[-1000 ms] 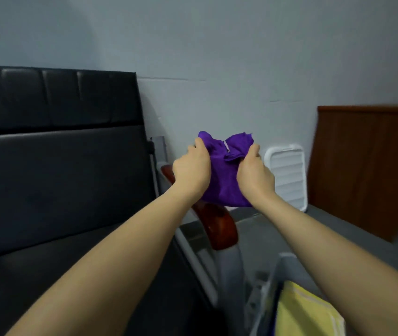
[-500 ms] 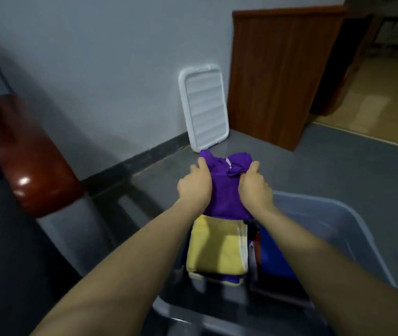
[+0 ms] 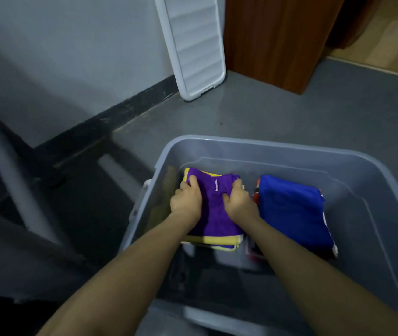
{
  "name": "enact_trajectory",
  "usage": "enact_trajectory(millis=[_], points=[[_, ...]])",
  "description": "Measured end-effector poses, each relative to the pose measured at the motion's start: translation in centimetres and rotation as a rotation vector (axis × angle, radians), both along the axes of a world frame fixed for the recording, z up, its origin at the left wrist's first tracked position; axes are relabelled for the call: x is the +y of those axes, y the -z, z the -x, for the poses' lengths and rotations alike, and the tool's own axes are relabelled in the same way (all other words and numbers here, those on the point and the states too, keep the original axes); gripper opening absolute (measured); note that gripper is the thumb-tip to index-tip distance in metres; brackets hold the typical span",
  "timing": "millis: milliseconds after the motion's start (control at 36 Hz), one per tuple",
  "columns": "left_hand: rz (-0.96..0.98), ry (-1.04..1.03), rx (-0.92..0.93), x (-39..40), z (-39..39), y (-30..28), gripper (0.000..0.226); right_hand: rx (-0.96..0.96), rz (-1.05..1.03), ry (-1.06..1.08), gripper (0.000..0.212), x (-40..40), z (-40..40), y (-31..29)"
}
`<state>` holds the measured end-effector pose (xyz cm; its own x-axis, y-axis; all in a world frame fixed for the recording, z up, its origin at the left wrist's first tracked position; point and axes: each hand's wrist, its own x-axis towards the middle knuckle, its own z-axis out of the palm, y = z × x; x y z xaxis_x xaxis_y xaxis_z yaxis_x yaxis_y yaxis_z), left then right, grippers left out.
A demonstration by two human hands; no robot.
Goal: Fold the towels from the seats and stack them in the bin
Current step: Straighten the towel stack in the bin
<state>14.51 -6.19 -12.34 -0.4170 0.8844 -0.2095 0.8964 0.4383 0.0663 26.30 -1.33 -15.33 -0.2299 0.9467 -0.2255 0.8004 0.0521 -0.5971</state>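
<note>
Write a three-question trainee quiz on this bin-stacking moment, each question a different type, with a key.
1. True or false: the purple towel lies on top of a yellow towel inside the bin.
2. Multiple choice: the blue towel sits on which side of the purple one, from the person's view? A) left B) right C) underneath
3. Fill in: the white ribbed lid leans against the ____.

Key
1. True. The left hand and right hand both grip it.
2. B
3. wall
</note>
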Motion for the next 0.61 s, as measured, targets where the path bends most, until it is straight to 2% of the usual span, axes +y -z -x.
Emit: enact_trajectory(millis=[111, 167, 222, 306, 361, 417, 500, 611], points=[[-0.027, 0.103, 0.134, -0.3, 0.1, 0.8, 0.038, 0.276, -0.102, 0.065, 0.028, 0.0, -0.1, 0.6], [-0.045, 0.209, 0.2, -0.4, 0.3, 0.8, 0.038, 0.341, -0.17, 0.115, 0.024, 0.3, 0.2, 0.2], [-0.059, 0.319, 0.232, -0.4, 0.5, 0.8, 0.04, 0.235, -0.244, 0.175, 0.018, 0.7, 0.5, -0.1], [-0.052, 0.359, 0.23, -0.3, 0.9, 0.9, 0.04, -0.085, -0.432, 0.234, 0.008, 0.8, 0.6, -0.1], [-0.024, 0.341, 0.205, -0.4, 1.2, 1.0, 0.042, -0.157, -0.612, 0.13, 0.012, 0.8, 0.6, 0.6], [-0.004, 0.318, 0.174, -0.4, 1.4, 1.3, 0.044, -0.091, -0.679, -0.063, 0.019, 0.6, 0.6, 1.2], [0.029, 0.269, 0.117, -0.6, 1.6, 1.5, 0.05, -0.178, -0.629, -0.272, 0.032, 0.3, 0.5, 1.9], [0.144, 0.256, 0.079, -0.9, 1.7, 1.6, 0.06, -0.311, -0.394, -0.339, 0.04, -0.1, 0.2, 3.1]])
